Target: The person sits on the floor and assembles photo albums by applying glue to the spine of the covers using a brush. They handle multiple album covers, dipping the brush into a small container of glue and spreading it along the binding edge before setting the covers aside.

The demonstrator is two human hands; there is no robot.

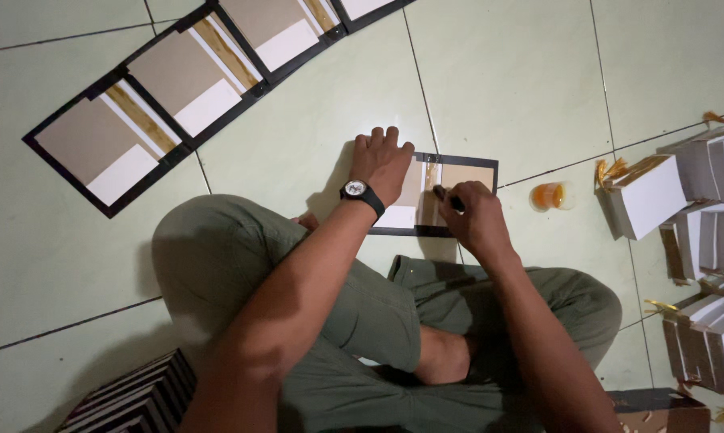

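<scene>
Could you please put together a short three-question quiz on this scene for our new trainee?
1. True or false: the left hand presses flat on the black-edged cover board on the tiled floor.
2. What does the right hand hold? A) a pair of scissors B) a small dark tool, its kind unclear C) a white book block
3. On which side of the person do the stacked white book blocks lie?

Key
1. True.
2. B: the small dark tool touches the board's glued middle strip.
3. On the person's right, past the small cup of amber glue; the finished covers lie in a row to the upper left.
</scene>
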